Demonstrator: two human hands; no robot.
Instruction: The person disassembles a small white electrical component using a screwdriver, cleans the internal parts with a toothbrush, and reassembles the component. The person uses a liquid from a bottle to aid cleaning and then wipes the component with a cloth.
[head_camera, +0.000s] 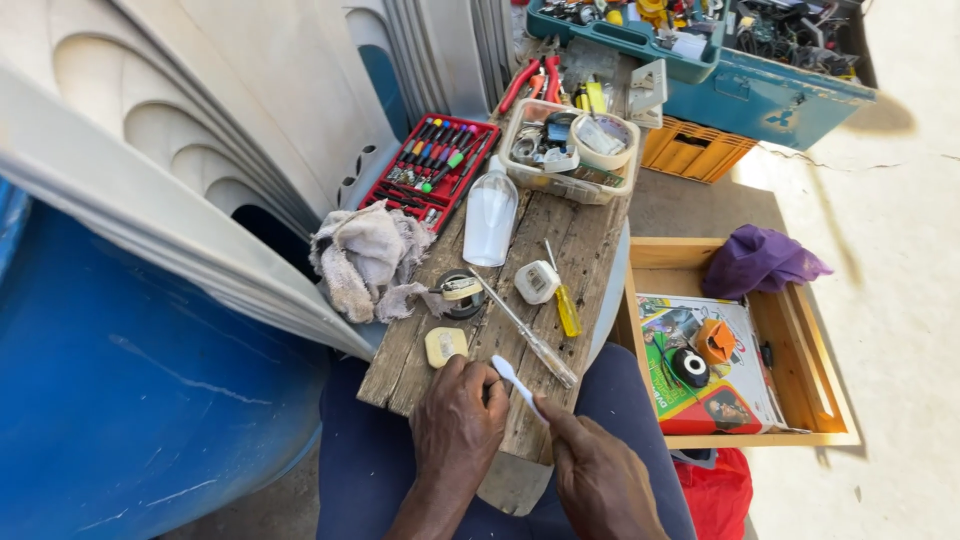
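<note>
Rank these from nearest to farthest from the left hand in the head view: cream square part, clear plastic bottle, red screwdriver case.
Measured from the left hand:
1. Cream square part, just above the knuckles.
2. Clear plastic bottle, mid-plank.
3. Red screwdriver case, far left end.

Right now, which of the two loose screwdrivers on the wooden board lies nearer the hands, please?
The clear-handled screwdriver, long and silver-shafted, ends just above the right hand; the yellow-handled screwdriver lies farther up the board.
</note>
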